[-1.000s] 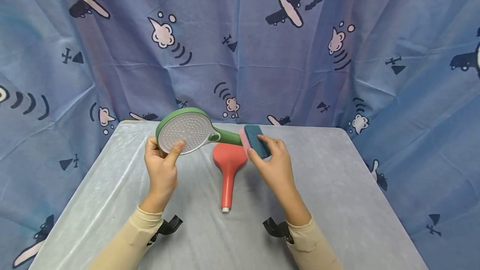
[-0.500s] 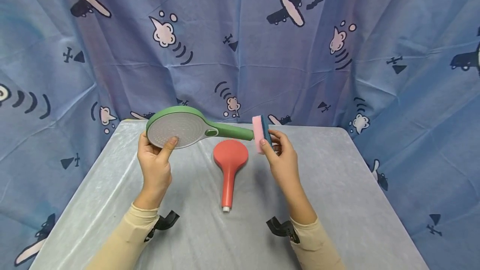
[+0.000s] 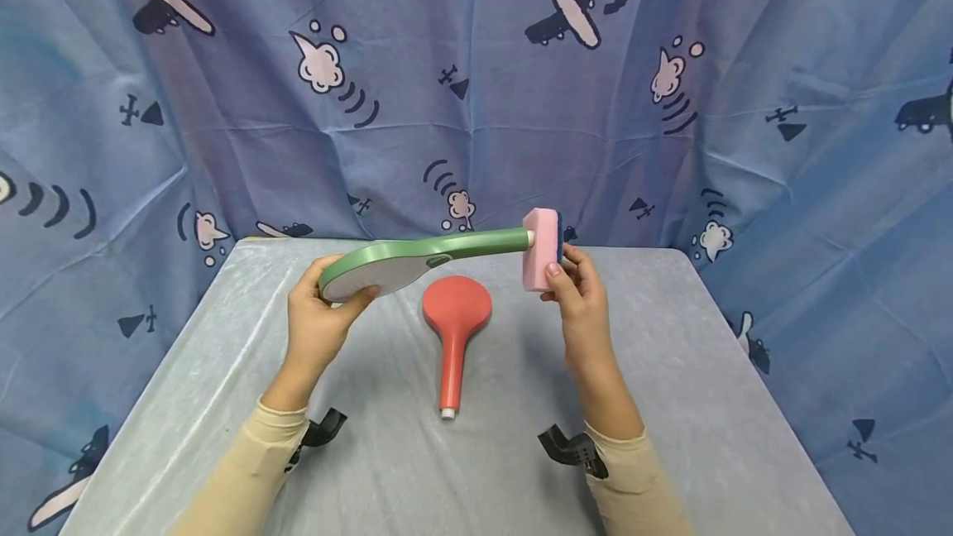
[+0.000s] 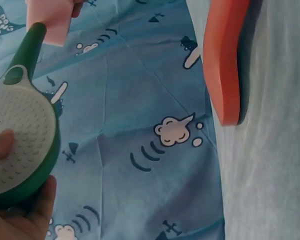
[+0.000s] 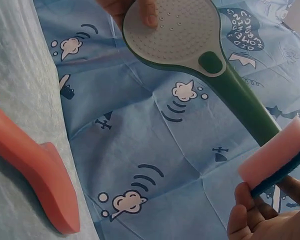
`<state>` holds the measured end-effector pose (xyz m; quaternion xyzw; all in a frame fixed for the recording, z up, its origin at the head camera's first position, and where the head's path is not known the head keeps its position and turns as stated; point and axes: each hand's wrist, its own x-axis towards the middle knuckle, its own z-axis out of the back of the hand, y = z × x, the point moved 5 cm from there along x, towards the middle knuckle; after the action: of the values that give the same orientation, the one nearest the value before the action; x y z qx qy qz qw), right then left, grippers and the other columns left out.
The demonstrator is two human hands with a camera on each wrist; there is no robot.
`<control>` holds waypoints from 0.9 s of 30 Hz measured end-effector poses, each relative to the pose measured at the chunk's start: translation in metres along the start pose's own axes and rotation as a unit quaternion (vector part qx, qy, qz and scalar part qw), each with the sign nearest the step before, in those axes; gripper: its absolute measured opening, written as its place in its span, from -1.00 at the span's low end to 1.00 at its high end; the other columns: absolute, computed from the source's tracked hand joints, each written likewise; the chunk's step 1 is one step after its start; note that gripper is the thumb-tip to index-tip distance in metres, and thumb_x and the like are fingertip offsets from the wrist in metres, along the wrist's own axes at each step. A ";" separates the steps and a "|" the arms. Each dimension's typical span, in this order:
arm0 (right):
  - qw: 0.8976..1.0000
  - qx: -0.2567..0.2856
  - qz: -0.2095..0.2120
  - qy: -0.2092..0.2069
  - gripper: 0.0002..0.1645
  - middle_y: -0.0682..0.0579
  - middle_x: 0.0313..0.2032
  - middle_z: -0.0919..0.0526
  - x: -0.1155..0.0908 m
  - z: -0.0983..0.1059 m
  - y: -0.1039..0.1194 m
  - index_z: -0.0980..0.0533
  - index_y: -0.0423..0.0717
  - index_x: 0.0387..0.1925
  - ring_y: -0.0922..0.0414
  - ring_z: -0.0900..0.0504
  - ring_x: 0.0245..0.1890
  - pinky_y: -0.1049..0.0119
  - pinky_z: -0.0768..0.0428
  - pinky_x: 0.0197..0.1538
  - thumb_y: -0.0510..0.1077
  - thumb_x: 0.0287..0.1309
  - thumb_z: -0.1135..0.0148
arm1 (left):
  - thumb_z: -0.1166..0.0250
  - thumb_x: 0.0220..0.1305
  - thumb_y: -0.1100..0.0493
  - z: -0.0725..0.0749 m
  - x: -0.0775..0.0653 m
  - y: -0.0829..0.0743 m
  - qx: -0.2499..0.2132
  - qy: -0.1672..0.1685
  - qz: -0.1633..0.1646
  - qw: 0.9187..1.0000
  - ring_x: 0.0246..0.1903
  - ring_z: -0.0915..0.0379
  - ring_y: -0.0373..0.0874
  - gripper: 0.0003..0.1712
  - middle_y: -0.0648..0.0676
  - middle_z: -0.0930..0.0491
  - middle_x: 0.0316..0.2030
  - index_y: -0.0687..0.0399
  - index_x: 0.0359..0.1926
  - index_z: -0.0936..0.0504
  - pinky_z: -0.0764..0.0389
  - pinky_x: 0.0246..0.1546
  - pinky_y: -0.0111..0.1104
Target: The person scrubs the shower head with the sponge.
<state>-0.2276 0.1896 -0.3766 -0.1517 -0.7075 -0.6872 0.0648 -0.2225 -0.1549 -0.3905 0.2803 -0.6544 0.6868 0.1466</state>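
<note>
My left hand [image 3: 316, 329] grips a green shower head [image 3: 395, 251] by its round head, thumb on the pale nozzle face [image 4: 20, 125]. The shower head is held above the table with its handle [image 5: 245, 105] pointing right. In my right hand [image 3: 584, 313] is a sponge, pinched between thumb and fingers, with a pink soft side [image 3: 541, 251] and a dark teal scouring side [image 5: 285, 170]. The pink side meets the white end of the handle. Below, between the hands, a red shower head [image 3: 457, 313] lies face down on the table, its handle toward me.
A table [image 3: 707, 404] under a pale grey cloth lies beneath the hands. Behind and on both sides hangs a blue curtain [image 3: 476, 89] with printed airplanes. Dark straps with black mounts [image 3: 573, 447] sit at both wrists.
The green shower head has tilted, its nozzle face turning downward and its handle end shifting right and up. The sponge has moved right and upward, turning its pink side toward the handle end.
</note>
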 end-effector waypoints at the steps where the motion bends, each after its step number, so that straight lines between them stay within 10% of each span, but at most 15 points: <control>1: 1.000 -0.002 0.000 -0.001 -0.50 -0.05 -0.01 -0.57 0.000 0.001 0.001 -0.41 -0.12 0.33 0.11 -0.58 -0.13 0.29 -0.59 -0.12 -0.09 0.45 -0.16 | -0.54 0.03 0.48 0.000 0.000 0.000 0.015 0.006 -0.001 1.000 -0.10 -0.67 -0.18 -0.45 -0.05 -0.70 -0.10 0.23 0.09 -0.63 -0.70 -0.12 -0.44; 7: 1.000 -0.008 -0.003 -0.012 -0.47 -0.06 0.00 -0.57 0.003 0.006 0.000 -0.40 -0.16 0.34 0.12 -0.56 -0.14 0.33 -0.57 -0.13 -0.12 0.42 -0.19 | -0.42 0.21 0.46 -0.008 0.000 -0.002 0.000 0.055 0.007 0.998 -0.03 -0.63 -0.20 -0.48 -0.05 -0.65 -0.04 0.31 0.17 -0.47 -0.67 -0.07 -0.46; 12: 0.997 -0.064 0.022 -0.035 -0.45 -0.06 0.08 -0.56 0.002 0.010 0.003 -0.45 -0.09 0.34 0.12 -0.52 -0.10 0.40 -0.51 -0.11 -0.10 0.39 -0.28 | -0.29 0.19 0.64 -0.010 -0.003 -0.012 -0.023 0.057 -0.068 0.996 0.07 -0.55 -0.14 -0.50 0.17 -0.53 0.09 0.50 0.13 -0.39 -0.64 0.01 -0.47; 22: 0.917 -0.291 0.239 -0.131 -0.35 -0.24 0.15 -0.48 -0.019 -0.016 0.025 -0.60 -0.01 0.25 -0.11 -0.46 0.14 -0.05 -0.43 0.17 -0.09 0.08 -0.52 | -0.40 0.08 0.53 -0.016 -0.007 -0.030 0.039 -0.007 -0.235 0.971 0.08 -0.53 0.03 -0.64 0.44 -0.56 -0.08 0.54 -0.09 -0.52 -0.51 0.24 -0.25; 27: 0.912 -0.287 0.286 -0.058 -0.33 -0.22 0.16 -0.50 -0.038 -0.050 0.024 -0.60 0.00 0.25 -0.10 -0.49 0.06 0.00 -0.47 0.10 -0.01 0.05 -0.50 | -0.35 0.02 0.58 -0.023 -0.014 -0.025 0.063 -0.005 -0.258 0.964 0.00 -0.51 0.23 -0.64 0.40 -0.57 -0.08 0.51 -0.09 -0.55 -0.50 0.24 -0.27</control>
<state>-0.1901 0.1353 -0.3633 -0.3994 -0.4085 -0.8028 0.1706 -0.2012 -0.1274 -0.3776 0.4520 -0.5158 0.6642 0.2974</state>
